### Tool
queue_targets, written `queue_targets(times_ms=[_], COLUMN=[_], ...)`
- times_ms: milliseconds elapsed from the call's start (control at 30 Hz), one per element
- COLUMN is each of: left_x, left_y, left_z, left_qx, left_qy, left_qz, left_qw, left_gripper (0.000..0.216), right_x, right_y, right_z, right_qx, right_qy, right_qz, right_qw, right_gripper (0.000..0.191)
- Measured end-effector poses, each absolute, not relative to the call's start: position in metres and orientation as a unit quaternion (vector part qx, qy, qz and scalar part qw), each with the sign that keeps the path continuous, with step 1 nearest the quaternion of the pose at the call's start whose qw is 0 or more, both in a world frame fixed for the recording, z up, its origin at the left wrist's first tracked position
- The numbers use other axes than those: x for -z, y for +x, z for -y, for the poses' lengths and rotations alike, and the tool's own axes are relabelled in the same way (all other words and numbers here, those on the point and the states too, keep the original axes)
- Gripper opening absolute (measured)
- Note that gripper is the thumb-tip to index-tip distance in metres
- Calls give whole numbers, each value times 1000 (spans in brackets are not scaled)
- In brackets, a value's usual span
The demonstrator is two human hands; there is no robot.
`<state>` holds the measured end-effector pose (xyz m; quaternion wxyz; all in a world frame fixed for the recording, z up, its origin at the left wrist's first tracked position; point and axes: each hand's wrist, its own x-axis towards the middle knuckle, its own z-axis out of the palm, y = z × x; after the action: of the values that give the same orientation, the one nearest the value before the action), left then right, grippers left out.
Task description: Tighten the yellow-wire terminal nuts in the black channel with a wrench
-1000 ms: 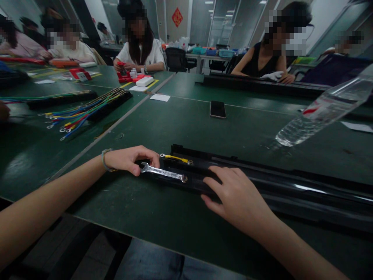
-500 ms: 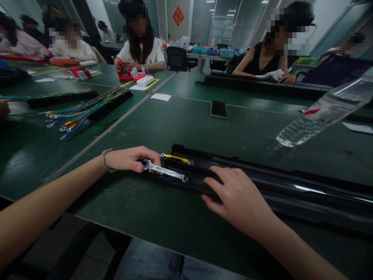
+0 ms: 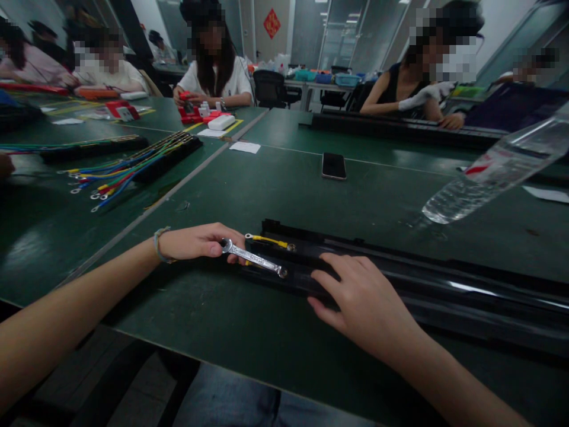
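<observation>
While the left hand grips the open end of a shiny steel combination wrench between thumb and fingers, the tool's ring end sits on a long, glossy black, channel-shaped panel. Fingers parted, the right hand rests open across that panel. Near the wrench lies a short yellow wire with a silvery ring terminal. Beneath is a smooth green desk.
</observation>
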<state>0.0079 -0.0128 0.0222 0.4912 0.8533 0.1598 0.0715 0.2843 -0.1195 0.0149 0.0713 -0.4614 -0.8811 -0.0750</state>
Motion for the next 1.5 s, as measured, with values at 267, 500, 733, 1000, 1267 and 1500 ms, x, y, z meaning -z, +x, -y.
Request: queue_targets(times_ms=[267, 500, 733, 1000, 1267, 1500], left_x=[-22, -23, -20, -11, -7, -8], left_y=[7, 8, 3, -3, -5, -4], left_z=[14, 14, 11, 10, 4, 3], left_qx=[-76, -77, -72, -125, -123, -161], left_qy=[849, 845, 834, 780, 772, 768], left_qz=[-163, -164, -179, -191, -147, -155], left_qw=[497, 504, 516, 583, 606, 600], left_gripper=[58, 58, 55, 59, 33, 28], right_x=[-15, -16, -16, -16, -16, -16], right_y=[284, 284, 284, 284, 283, 284], right_z=[119, 119, 119, 119, 120, 119], right_qx=[70, 67, 73, 64, 65, 70], right_qy=[-463, -464, -460, -465, -459, -461], right_qz=[881, 881, 882, 881, 883, 882], right_qw=[68, 63, 71, 60, 70, 70], right_gripper=[26, 25, 24, 26, 26, 25])
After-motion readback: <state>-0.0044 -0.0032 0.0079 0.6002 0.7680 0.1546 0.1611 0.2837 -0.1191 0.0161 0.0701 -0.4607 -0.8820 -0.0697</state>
